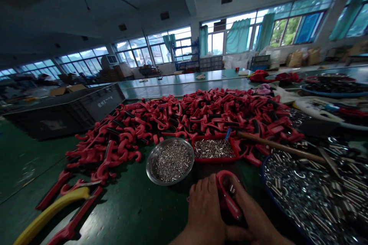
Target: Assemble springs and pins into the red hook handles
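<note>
Low in front of me, both hands are around a red curved handle (230,203) with a small metal spring (231,188) showing inside its bend. My left hand (203,204) is closed against its left side, fingers bent forward. My right hand (253,214) grips it from the right, with the fingertips partly hidden. Just beyond, a red tray (237,156) holds small metal pins and a blue-handled tool (227,134). To its left stands a round metal bowl (150,168) full of tiny metal parts.
A large heap of red handles (184,113) spreads across the green table (138,214). At right, a blue-rimmed basin (267,183) holds springs and metal pieces, with a wooden-handled hammer (281,146) across it. A grey crate (66,113) and a yellow curved strip (51,214) are at left.
</note>
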### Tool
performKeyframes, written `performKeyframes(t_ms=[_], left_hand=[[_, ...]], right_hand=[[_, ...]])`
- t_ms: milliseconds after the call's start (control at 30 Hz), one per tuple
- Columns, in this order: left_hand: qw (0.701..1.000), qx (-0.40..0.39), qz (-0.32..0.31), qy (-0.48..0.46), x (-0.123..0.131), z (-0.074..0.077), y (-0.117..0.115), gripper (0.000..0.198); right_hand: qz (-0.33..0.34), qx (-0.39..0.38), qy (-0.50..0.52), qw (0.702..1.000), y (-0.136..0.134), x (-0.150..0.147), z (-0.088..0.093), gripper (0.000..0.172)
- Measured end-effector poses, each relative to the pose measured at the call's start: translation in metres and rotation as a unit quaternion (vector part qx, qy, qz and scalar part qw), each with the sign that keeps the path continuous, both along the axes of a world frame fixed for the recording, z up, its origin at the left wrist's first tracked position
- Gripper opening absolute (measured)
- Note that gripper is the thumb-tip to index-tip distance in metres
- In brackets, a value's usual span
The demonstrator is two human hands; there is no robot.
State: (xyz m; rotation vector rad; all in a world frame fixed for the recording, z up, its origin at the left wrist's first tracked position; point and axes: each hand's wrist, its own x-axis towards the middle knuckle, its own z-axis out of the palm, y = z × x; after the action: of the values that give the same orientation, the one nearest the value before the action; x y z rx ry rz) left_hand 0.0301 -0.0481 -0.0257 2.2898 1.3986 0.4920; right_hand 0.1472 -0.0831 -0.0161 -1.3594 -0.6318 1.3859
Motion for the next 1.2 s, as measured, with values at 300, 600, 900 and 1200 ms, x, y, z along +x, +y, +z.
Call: performKeyframes(t_ms=[300, 600, 900, 1200], left_hand=[[0.996, 0.019, -0.075, 0.048, -0.012, -0.003, 0.027, 0.115], [0.976, 0.043, -0.182, 0.110, -0.012, 0.029, 0.041, 0.098], [0.955, 0.029, -0.059, 0.289, 0.016, 0.052, 0.138, 0.028], [0.964, 0.003, -0.077, 0.256, 0.018, 0.040, 0.146, 0.027]], right_hand=[[0.160, 0.088, -0.547, 0.817, 0.025, 0.056, 0.009, 0.041], [0.252, -0.048, -0.720, 0.644, 0.131, 0.055, 0.046, 0.023], [0.287, -0.041, -0.708, 0.644, 0.150, 0.056, 0.035, 0.023], [0.229, 0.114, -0.655, 0.711, 0.139, 0.081, 0.020, 0.019]])
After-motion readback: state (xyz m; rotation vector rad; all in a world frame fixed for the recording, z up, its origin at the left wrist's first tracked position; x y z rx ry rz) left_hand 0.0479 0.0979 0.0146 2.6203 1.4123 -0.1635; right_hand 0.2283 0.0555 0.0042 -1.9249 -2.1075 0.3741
